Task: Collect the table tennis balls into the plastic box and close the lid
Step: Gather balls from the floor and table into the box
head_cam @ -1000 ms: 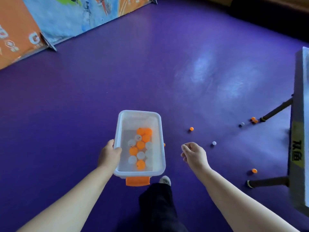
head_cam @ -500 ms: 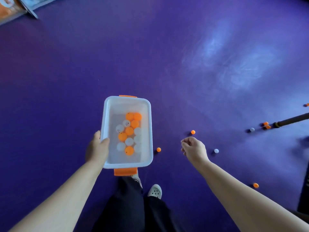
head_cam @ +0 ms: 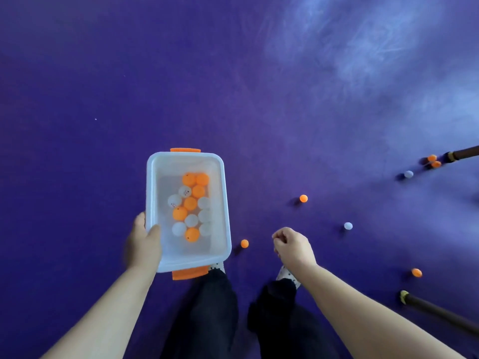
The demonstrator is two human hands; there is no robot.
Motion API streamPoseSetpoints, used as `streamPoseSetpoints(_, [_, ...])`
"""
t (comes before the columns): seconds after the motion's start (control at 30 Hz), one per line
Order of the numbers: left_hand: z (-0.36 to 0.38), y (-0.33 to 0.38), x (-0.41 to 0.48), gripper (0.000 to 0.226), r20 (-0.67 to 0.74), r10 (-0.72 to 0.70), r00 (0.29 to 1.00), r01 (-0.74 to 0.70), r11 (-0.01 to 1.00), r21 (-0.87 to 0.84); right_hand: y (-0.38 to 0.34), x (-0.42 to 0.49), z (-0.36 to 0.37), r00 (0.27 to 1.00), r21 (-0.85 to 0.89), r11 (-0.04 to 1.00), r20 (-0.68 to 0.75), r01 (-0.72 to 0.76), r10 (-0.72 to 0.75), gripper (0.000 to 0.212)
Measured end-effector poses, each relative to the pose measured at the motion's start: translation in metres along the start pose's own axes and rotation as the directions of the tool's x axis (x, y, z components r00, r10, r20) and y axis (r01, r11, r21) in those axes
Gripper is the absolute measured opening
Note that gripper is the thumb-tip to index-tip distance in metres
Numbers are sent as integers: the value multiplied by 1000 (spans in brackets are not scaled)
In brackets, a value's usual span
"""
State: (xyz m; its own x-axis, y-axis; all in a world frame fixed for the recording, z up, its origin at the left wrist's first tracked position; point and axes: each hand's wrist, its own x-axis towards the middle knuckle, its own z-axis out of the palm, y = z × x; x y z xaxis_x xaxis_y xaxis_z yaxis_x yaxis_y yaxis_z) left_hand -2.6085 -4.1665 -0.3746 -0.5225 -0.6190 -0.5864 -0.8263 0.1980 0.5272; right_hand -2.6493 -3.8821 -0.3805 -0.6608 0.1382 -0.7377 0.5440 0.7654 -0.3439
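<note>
Plastic box (head_cam: 155, 177) lidless, orange and white balls (head_cam: 191, 206) inside

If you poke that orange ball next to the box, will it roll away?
Probably. The orange ball is round and sits free on the smooth purple floor, so a nudge likely sends it off. It looks light and hollow, so pinching it gently should do.

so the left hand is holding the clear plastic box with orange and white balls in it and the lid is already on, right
Not quite: the head view shows no lid on the box. The left hand holds the clear plastic box with orange handles by its rim, open at the top, with the orange and white table tennis balls uncovered inside.
</note>
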Motion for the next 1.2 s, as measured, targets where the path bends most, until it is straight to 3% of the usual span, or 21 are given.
streamPoseSetpoints(0.33, [167, -42, 137, 33, -2, 33, 999, -33, 999, 34, 73, 210, 116, 962, -346, 918, 251, 194, -109, 26])
streamPoseSetpoints(0.43, [216, -68, 171, 24, -3, 70, 998, -70, 996, 54, 109, 270, 163, 916, -442, 834, 365, 330, -169, 28])
streamPoseSetpoints(0.63, [279, -111, 224, 29, -26, 132, 991, -130, 989, 66, 173, 342, 250, 782, -585, 558, 587, 589, -210, 34])
streamPoseSetpoints(0.83, [306, -120, 249, 27, -56, 210, 976, -205, 975, 86, 205, 373, 288, 739, -600, 475, 648, 644, -182, 33])
streamPoseSetpoints(0.93, [315, -115, 251, 26, -57, 225, 973, -220, 972, 78, 209, 383, 274, 751, -537, 576, 621, 617, -225, 27])
streamPoseSetpoints(1.0, [323, -105, 254, 25, -53, 240, 969, -235, 969, 76, 201, 392, 243, 719, -390, 620, 519, 680, -462, 31])
streamPoseSetpoints(1.07, [334, -92, 253, 22, -32, 266, 963, -263, 961, 84, 190, 403, 202, 552, -312, 463, 334, 830, -764, 35])
streamPoseSetpoints(1.13, [348, -75, 251, 23, -10, 311, 950, -308, 946, 96, 173, 408, 160, 378, -258, 328, 180, 909, -908, 40])
streamPoseSetpoints(1.2, [364, -60, 247, 27, 19, 357, 934, -357, 926, 123, 151, 408, 130, 329, -262, 311, 27, 913, -944, 46])
